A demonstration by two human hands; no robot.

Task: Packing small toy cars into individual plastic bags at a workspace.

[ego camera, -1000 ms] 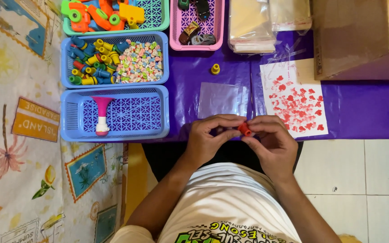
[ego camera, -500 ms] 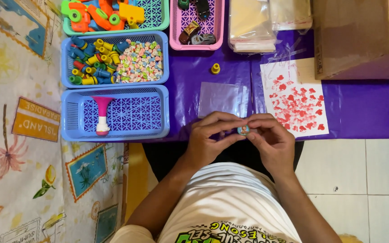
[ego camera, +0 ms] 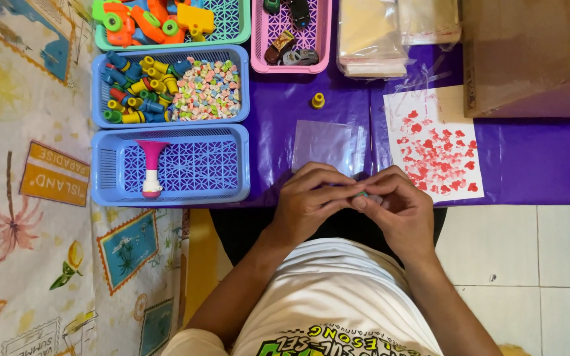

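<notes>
Purple covering spreads over the desk, whose near edge meets the person's two hands. Both the left hand and the right hand are pressed together, fingertips pinching a tiny object, mostly hidden, just off that near edge. Just beyond them lies a clear plastic bag. At the near left corner sits a blue basket holding a pink-topped toy.
</notes>
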